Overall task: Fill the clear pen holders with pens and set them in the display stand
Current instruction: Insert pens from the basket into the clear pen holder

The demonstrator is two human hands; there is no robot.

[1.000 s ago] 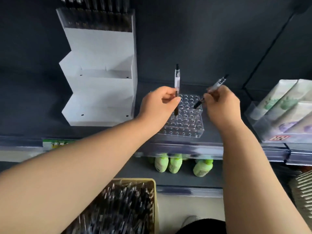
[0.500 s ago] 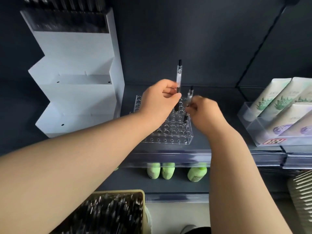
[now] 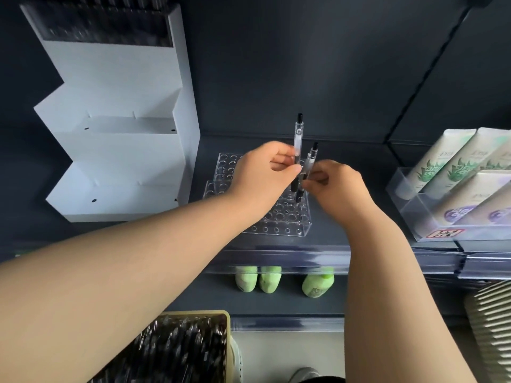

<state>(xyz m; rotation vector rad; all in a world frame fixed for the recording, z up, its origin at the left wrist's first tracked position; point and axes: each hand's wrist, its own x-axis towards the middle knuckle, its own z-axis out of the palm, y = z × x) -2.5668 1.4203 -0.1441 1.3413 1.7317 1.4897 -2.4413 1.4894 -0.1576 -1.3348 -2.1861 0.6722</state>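
A clear pen holder [image 3: 287,217] with rows of round holes lies on the dark shelf. My left hand [image 3: 262,175] pinches a clear pen with a black tip [image 3: 298,139], held upright over the holder. My right hand [image 3: 336,183] pinches a second pen [image 3: 311,158], tilted slightly, its lower end down at the holder's holes. The white stepped display stand [image 3: 119,150] is to the left, with a filled holder of pens [image 3: 105,26] on its top tier. Its lower tiers hold nothing.
A yellow basket [image 3: 224,316] full of pens sits at the bottom left. A clear bin [image 3: 414,214] of cream tubes stands on the shelf at right. Green bottles [image 3: 269,279] stand on the lower shelf, and a ribbed stack [image 3: 489,333] is at the lower right.
My right hand swung its pen from a slanted hold at the right to nearly upright beside the left pen, lowering it toward the holder. The view shifted slightly.
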